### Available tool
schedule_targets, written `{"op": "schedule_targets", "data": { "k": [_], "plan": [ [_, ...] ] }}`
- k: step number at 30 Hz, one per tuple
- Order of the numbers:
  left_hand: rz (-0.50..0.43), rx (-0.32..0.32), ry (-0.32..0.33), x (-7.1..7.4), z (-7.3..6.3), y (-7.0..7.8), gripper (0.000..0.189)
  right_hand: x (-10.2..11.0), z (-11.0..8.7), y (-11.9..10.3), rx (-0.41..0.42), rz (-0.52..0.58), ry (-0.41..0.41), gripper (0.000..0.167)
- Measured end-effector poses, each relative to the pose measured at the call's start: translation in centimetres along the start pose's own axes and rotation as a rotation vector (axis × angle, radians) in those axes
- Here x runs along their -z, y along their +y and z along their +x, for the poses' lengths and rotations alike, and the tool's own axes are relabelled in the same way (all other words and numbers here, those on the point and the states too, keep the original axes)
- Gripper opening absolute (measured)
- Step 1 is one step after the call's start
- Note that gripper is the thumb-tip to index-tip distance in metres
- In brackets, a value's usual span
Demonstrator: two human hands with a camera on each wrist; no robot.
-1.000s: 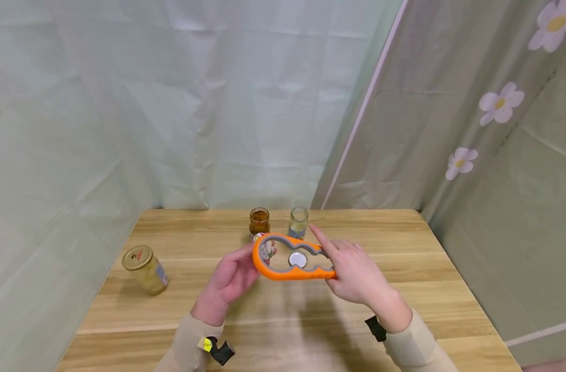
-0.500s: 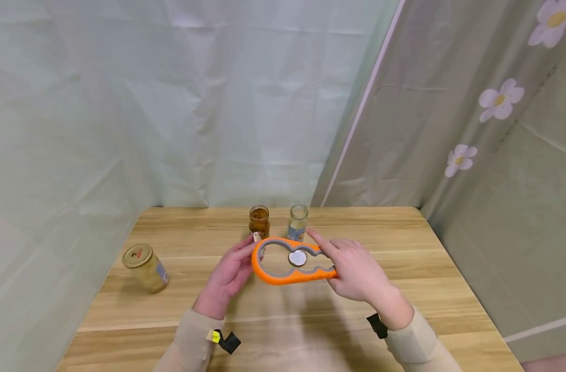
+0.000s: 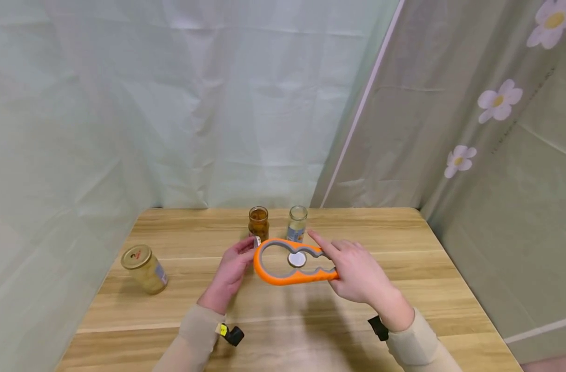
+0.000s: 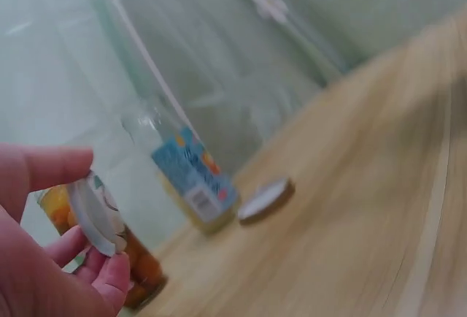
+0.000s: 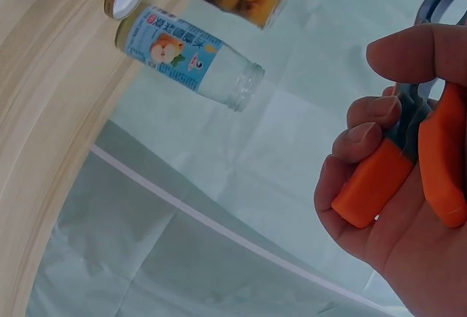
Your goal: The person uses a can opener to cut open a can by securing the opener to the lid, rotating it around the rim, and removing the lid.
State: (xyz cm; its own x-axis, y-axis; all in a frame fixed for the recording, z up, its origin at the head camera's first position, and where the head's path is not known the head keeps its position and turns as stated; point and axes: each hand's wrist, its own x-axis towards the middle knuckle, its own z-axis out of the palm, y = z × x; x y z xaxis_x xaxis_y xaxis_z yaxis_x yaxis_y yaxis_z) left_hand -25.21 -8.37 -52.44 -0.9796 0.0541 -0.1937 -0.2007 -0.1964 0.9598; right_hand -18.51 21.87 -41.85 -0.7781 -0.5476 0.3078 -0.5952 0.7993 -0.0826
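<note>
My left hand [image 3: 229, 268] pinches a jar lid [image 4: 93, 218] on edge between thumb and fingers, its pale inside facing the palm. Just beyond it stands an uncapped jar of orange-brown fruit [image 3: 258, 223]. My right hand [image 3: 359, 271] grips an orange and grey jar opener [image 3: 283, 281] by its handles, index finger stretched forward. The opener is held out level over the table, its rounded end beside the left fingertips. Through and behind it show a second lid [image 3: 297, 259], lying pale side up, and an uncapped glass jar with a blue label [image 5: 171, 47].
A capped jar with a gold lid [image 3: 145, 269] and pale contents stands at the table's left side. The wooden table [image 3: 380, 232] ends at hanging pale curtains [image 3: 241, 103] behind and on both sides.
My left hand has turned the lid from showing its patterned top to edge-on and moved it slightly toward the fruit jar. The right hand and jar opener have barely moved.
</note>
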Motion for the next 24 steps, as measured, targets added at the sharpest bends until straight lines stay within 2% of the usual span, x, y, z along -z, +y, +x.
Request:
{"op": "schedule_targets", "data": {
  "k": [5, 8, 11, 14, 18, 21, 24],
  "plan": [
    [0.42, -0.09, -0.011, 0.2, 0.6, -0.8, 0.06, -0.3, -0.2, 0.0, 0.003, -0.004, -0.006, 0.105],
    [0.644, -0.133, -0.029, 0.1, 0.8, -1.1, 0.058, -0.4, -0.3, 0.0, 0.004, -0.006, -0.005, 0.106],
    [0.82, -0.181, -0.042, -0.2, 1.1, -1.1, 0.053, -0.4, -0.4, 0.0, 0.004, -0.008, -0.005, 0.107],
    [0.946, -0.222, -0.05, -0.5, 1.4, -0.9, 0.054, -0.4, -0.4, 0.0, 0.008, -0.012, -0.003, 0.107],
    [1.069, -0.284, -0.074, -0.7, 1.7, -0.8, 0.054, -0.3, -0.3, 0.1, 0.013, -0.012, 0.001, 0.107],
    [1.113, -0.323, -0.08, -0.8, 1.9, -1.0, 0.051, -0.4, -0.2, 0.1, 0.016, -0.013, 0.001, 0.107],
    [1.11, -0.369, -0.071, -0.9, 1.9, -1.1, 0.047, -0.4, -0.2, 0.2, 0.015, -0.016, -0.003, 0.107]
  ]
}}
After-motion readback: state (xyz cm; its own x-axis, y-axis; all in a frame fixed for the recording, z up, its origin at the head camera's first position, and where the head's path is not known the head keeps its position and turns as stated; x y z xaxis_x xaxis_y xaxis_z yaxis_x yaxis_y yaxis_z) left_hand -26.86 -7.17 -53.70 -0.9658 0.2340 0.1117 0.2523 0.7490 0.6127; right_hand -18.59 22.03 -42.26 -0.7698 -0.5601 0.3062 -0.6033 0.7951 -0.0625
